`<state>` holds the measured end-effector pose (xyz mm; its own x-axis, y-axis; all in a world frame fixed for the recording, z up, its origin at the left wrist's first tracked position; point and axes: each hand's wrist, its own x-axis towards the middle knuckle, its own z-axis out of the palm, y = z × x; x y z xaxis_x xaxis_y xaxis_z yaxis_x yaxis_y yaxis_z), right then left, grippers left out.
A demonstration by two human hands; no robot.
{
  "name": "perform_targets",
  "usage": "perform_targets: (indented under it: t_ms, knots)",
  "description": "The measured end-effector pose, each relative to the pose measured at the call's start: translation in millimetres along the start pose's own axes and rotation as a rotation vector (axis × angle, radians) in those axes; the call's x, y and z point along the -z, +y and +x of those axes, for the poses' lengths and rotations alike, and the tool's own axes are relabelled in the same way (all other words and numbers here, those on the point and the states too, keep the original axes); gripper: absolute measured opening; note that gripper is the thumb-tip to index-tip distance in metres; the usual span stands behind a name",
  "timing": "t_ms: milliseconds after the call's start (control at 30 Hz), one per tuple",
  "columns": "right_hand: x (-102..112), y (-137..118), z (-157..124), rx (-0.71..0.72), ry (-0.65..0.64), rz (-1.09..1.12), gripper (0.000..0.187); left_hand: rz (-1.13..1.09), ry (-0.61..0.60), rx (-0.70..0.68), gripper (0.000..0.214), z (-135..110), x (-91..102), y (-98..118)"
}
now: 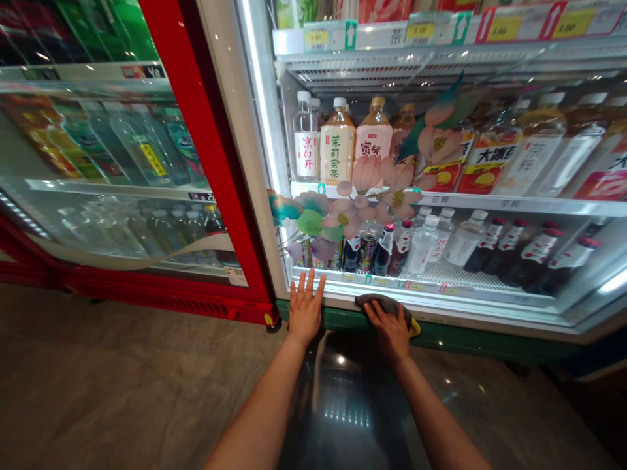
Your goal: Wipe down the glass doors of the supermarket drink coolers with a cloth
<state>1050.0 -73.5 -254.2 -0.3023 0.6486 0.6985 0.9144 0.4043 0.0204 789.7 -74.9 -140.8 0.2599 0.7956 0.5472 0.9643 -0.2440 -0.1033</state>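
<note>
My left hand (305, 308) lies open, fingers spread, against the lower left edge of the glass door of a lit drinks fridge (490, 316). A dark grey cloth (385, 304) with a yellow patch at its right end is under my right hand (392, 326), at the fridge's bottom frame. The fingers of that hand press over the cloth, and part of it is hidden beneath them. Just behind the glass, near both hands, stand small dark bottles (383, 251) and cans (367, 251). Pink and green flower decals (353, 215) cover part of the glass above my left hand.
A red-framed fridge (220, 196) with bottles stands close on the left. Tea and water bottles (337, 147) fill the shelves behind the glass. A green base strip (470, 339) runs under the door, above the brown floor (147, 378). A dark shiny surface (353, 398) shows between my arms.
</note>
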Motion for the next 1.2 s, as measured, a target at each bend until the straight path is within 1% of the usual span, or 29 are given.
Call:
perform_targets:
  t_ms: [33, 100, 167, 233, 300, 333, 367, 433, 467, 533, 567, 600, 633, 667, 733, 800, 867, 933, 967, 1033, 1100, 1133, 1200]
  knots:
    - [2, 6, 1, -0.042, 0.032, -0.008, 0.072, -0.005, -0.004, 0.009, 0.095, -1, 0.1, 0]
    - [6, 5, 19, -0.138, 0.106, -0.014, 0.074, -0.015, -0.004, 0.026, 0.094, -1, 0.5, -1]
    - [9, -14, 52, -0.212, 0.169, -0.004, 0.074, -0.019, 0.003, 0.045, 0.094, -2, 1.5, -3]
    - [10, -41, 86, -0.238, 0.197, 0.001, 0.071, -0.017, 0.011, 0.067, 0.094, -2, 2.7, -7]
    - [9, -65, 104, -0.18, 0.173, 0.01, 0.068, -0.01, 0.012, 0.083, 0.095, -4, 3.8, -11]
    - [8, -72, 105, -0.11, 0.145, 0.022, 0.066, -0.005, 0.01, 0.09, 0.095, -5, 4.1, -13]
    - [6, -75, 99, -0.019, 0.109, 0.041, 0.065, 0.001, 0.005, 0.097, 0.094, -7, 4.2, -15]
    - [3, -66, 75, 0.142, 0.042, 0.082, 0.066, 0.01, -0.01, 0.114, 0.093, -11, 3.8, -19]
    - [2, -57, 60, 0.183, 0.019, 0.094, 0.067, 0.012, -0.019, 0.122, 0.093, -13, 3.4, -21]
    - [3, -35, 34, 0.132, 0.026, 0.081, 0.07, 0.016, -0.033, 0.138, 0.094, -17, 2.5, -23]
    - [5, -26, 27, 0.087, 0.052, 0.065, 0.071, 0.017, -0.038, 0.145, 0.095, -18, 2.1, -25]
    - [8, -19, 27, 0.031, 0.095, 0.049, 0.071, 0.017, -0.04, 0.153, 0.095, -20, 1.8, -26]
    - [12, -17, 33, -0.02, 0.145, 0.037, 0.07, 0.016, -0.039, 0.163, 0.095, -21, 1.6, -27]
    - [16, -19, 44, -0.061, 0.191, 0.032, 0.069, 0.013, -0.036, 0.175, 0.095, -22, 1.4, -29]
    - [22, -37, 77, -0.103, 0.241, 0.038, 0.066, 0.007, -0.031, 0.197, 0.094, -24, 1.2, -31]
    - [25, -65, 110, -0.073, 0.195, 0.05, 0.064, -0.001, -0.026, 0.208, 0.093, -25, 0.6, -33]
    - [21, -91, 128, 0.007, 0.102, 0.072, 0.064, -0.01, -0.021, 0.213, 0.091, -25, -0.7, -33]
    - [13, -103, 125, 0.155, 0.008, 0.12, 0.064, -0.018, -0.02, 0.234, 0.09, -26, -2.7, -34]
    - [9, -103, 117, 0.231, -0.03, 0.144, 0.065, -0.02, -0.021, 0.255, 0.09, -27, -3.7, -34]
    - [3, -91, 98, 0.343, -0.079, 0.168, 0.067, -0.017, -0.022, 0.3, 0.091, -28, -5.3, -35]
    - [4, -75, 85, 0.371, -0.091, 0.151, 0.069, -0.016, -0.017, 0.331, 0.09, -29, -5.9, -37]
    - [6, -68, 85, 0.364, -0.085, 0.133, 0.069, -0.019, -0.012, 0.34, 0.09, -30, -5.9, -39]
    - [14, -64, 96, 0.323, -0.051, 0.096, 0.069, -0.025, 0.005, 0.363, 0.089, -31, -5.7, -44]
